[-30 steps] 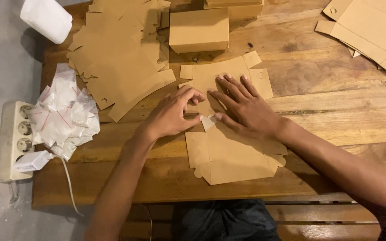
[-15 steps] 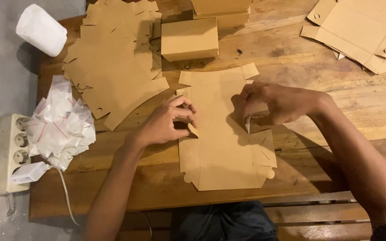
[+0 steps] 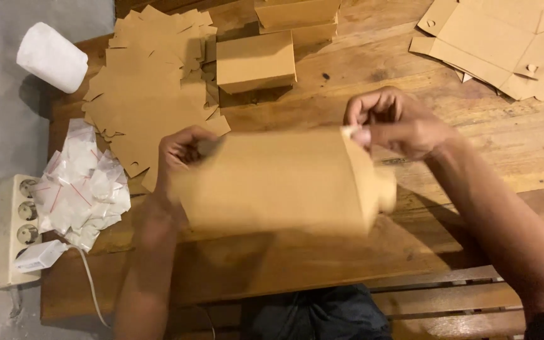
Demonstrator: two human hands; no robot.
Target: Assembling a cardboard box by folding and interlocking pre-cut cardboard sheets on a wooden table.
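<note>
Both hands hold a brown cardboard sheet (image 3: 278,182) lifted above the middle of the wooden desk (image 3: 473,157); the sheet looks blurred. The left hand (image 3: 184,151) pinches its left edge with bent fingers, and the right hand (image 3: 398,123) pinches the upper right corner between thumb and fingertips. At 12 o'clock from the sheet stands a folded cardboard box (image 3: 256,62), and at 10 o'clock lies a pile of flat cardboard cut-outs (image 3: 149,94). At 9 o'clock is a heap of small plastic bags (image 3: 83,186).
</note>
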